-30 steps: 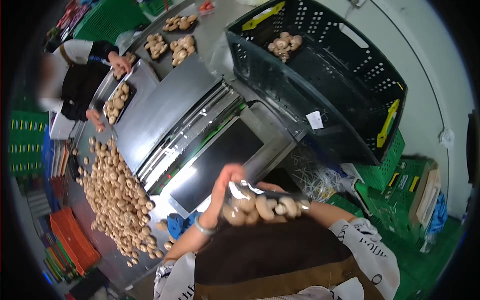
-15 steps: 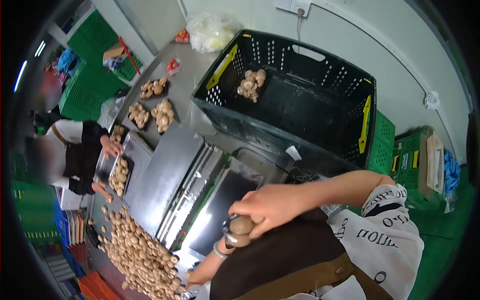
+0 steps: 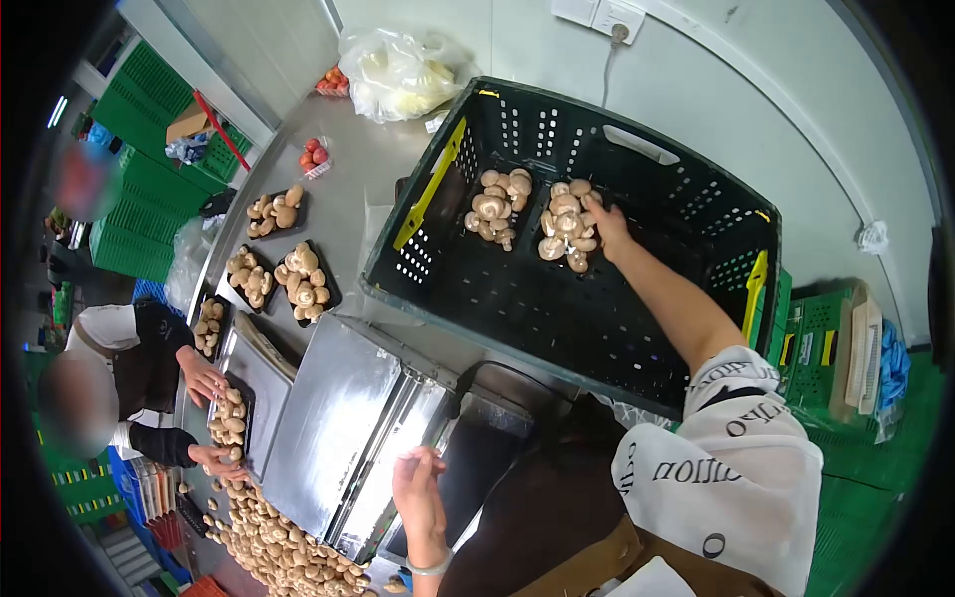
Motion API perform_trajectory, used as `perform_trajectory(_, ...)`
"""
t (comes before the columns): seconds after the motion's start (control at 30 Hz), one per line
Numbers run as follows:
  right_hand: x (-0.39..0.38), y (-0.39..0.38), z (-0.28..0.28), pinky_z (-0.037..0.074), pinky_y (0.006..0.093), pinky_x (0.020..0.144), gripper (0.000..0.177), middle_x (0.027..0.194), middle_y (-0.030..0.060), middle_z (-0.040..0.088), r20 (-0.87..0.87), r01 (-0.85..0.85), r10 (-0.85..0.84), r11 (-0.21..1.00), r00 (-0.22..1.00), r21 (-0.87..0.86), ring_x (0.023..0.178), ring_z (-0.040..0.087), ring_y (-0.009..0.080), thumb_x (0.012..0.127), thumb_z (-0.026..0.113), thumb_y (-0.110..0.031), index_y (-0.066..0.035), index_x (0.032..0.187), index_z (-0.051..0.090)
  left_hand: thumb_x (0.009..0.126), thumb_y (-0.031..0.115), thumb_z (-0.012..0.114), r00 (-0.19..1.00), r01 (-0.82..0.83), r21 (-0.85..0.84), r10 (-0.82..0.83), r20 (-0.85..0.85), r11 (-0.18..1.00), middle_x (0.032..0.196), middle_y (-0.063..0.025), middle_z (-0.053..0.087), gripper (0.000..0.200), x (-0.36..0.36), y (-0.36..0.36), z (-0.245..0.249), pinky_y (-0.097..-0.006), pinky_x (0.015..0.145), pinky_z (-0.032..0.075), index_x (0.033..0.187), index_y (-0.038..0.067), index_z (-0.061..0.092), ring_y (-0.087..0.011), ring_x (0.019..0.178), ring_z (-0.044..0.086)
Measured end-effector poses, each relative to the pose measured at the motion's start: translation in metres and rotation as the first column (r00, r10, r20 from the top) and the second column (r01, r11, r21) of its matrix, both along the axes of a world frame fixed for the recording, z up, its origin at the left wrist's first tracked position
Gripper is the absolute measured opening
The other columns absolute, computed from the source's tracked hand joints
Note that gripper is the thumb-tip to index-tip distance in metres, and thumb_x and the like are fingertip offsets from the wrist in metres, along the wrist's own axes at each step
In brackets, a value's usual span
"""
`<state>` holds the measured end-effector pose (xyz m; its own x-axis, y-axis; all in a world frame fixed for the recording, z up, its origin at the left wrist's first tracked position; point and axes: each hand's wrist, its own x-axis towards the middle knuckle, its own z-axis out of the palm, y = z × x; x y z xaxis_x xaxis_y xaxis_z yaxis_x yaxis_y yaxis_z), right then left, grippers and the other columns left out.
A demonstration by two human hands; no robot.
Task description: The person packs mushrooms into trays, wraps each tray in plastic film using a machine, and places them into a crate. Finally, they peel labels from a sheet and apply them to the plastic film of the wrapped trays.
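Inside the large dark crate (image 3: 477, 289), my right hand (image 3: 610, 227) grips the right edge of a pack of mushrooms (image 3: 568, 224). A second pack of mushrooms (image 3: 494, 206) lies just left of it on the crate floor. My left hand (image 3: 420, 488), with a bracelet at the wrist, is raised over the front of the metal wrapping machine (image 3: 338, 428). Its fingers are curled together and nothing shows in them.
A co-worker's hands (image 3: 202, 376) touch a mushroom tray (image 3: 228, 423) at the left. Several filled trays (image 3: 306, 282) and a loose mushroom pile (image 3: 279, 542) lie on the metal table. A plastic bag (image 3: 393, 75) and packed red fruit (image 3: 314, 157) are behind.
My right hand has moved from in front of my body into the crate, with a mushroom pack now there. My left hand has come up into view beside the machine. The view has shifted.
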<state>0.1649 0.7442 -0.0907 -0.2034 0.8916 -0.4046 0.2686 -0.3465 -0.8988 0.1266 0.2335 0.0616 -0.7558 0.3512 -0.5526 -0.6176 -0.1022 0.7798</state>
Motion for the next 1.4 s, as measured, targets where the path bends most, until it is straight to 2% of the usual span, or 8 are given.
perform_trajectory(0.17,-0.033,-0.002,-0.062,0.046,0.0359,0.091,0.084,0.126,0.0164,0.054,-0.032,-0.041,0.046,0.991,0.998,0.127,0.112,0.054,0.0259,0.077,0.073,-0.05,0.004,0.132,0.041,0.091,0.003,0.057,0.999,-0.012,-0.046,0.014,0.044,0.999,0.091,-0.0076,0.06,0.007,-0.008,0.001,-0.008,-0.0278,0.075,0.043,0.098,0.005,0.057,-0.0142,0.078,0.055)
perform_trajectory(0.33,-0.035,0.057,-0.165,0.051,0.0364,0.079,0.078,0.108,0.0212,0.062,0.473,-0.098,0.021,0.985,0.881,0.139,0.091,0.063,0.0227,0.069,0.08,-0.037,0.014,0.119,0.047,0.091,0.004,0.058,1.0,0.015,-0.04,-0.014,0.026,0.999,0.092,-0.0073,0.061,0.009,-0.017,0.001,-0.011,-0.0286,0.076,0.044,0.1,0.002,0.059,-0.0149,0.081,0.056)
perform_trajectory(0.43,-0.024,0.032,-0.079,0.051,0.0361,0.07,0.048,0.089,0.0136,0.068,0.339,-0.039,-0.013,0.989,0.941,0.145,0.078,0.063,0.0212,0.073,0.075,-0.037,0.005,0.092,0.065,0.091,0.007,0.058,0.986,0.161,-0.015,-0.161,-0.047,0.987,0.097,-0.0086,0.063,0.013,-0.033,-0.02,0.002,-0.0286,0.081,0.046,0.102,0.001,0.06,-0.0159,0.087,0.059)
perform_trajectory(0.53,-0.037,0.033,-0.012,0.047,0.029,0.078,0.042,0.113,0.0121,0.058,0.471,-0.384,0.045,0.65,0.881,0.656,0.088,0.057,0.0201,0.09,0.061,-0.023,0.003,0.122,0.051,0.094,0.017,0.056,0.924,0.258,-0.05,-0.261,-0.278,0.965,0.097,-0.0066,0.063,0.018,-0.073,-0.082,0.024,-0.029,0.084,0.046,0.104,0.002,0.06,-0.0153,0.09,0.059)
perform_trajectory(0.6,-0.073,-0.023,0.07,0.045,0.0294,0.081,0.037,0.099,0.009,0.061,0.145,-0.319,0.304,0.668,0.942,0.673,0.087,0.057,0.016,0.089,0.061,-0.015,0.003,0.121,0.051,0.098,0.026,0.051,0.917,0.008,-0.208,-0.091,-0.389,0.978,0.098,-0.0051,0.063,0.028,-0.103,-0.147,0.016,-0.0293,0.083,0.046,0.106,0.001,0.06,-0.0146,0.088,0.058)
perform_trajectory(0.73,-0.143,-0.175,0.202,0.046,0.0244,0.078,0.027,0.102,0.0065,0.061,0.097,-0.578,0.728,0.448,0.678,0.682,0.082,0.058,0.0104,0.092,0.052,-0.008,-0.001,0.117,0.054,0.1,0.033,0.045,0.735,-0.587,-0.289,0.348,-0.582,0.756,0.106,-0.0065,0.059,0.039,-0.18,-0.249,-0.003,-0.0296,0.081,0.045,0.124,0.003,0.053,-0.0142,0.089,0.054)
perform_trajectory(1.0,-0.312,-0.46,0.138,0.048,0.0336,0.087,0.051,0.123,0.0182,0.056,0.072,-0.908,0.986,-0.169,-0.153,0.384,0.102,0.06,0.0224,0.092,0.06,-0.032,0.001,0.128,0.044,0.095,0.052,0.046,0.835,-0.511,-0.414,0.321,-0.447,0.753,0.128,-0.0112,0.052,0.065,-0.328,-0.371,-0.133,-0.0359,0.092,0.043,0.14,0.006,0.039,-0.0245,0.108,0.053)
perform_trajectory(1.4,-0.429,-0.6,0.019,0.038,0.0405,0.103,0.065,0.132,0.0233,0.046,0.129,-0.885,0.989,0.006,0.075,0.466,0.123,0.046,0.0367,0.083,0.065,-0.026,0.001,0.136,0.039,0.097,0.043,0.047,0.826,-0.506,-0.367,0.315,-0.468,0.78,0.131,-0.0129,0.053,0.061,-0.349,-0.312,-0.094,-0.0298,0.102,0.032,0.137,-0.003,0.042,-0.0197,0.121,0.047)
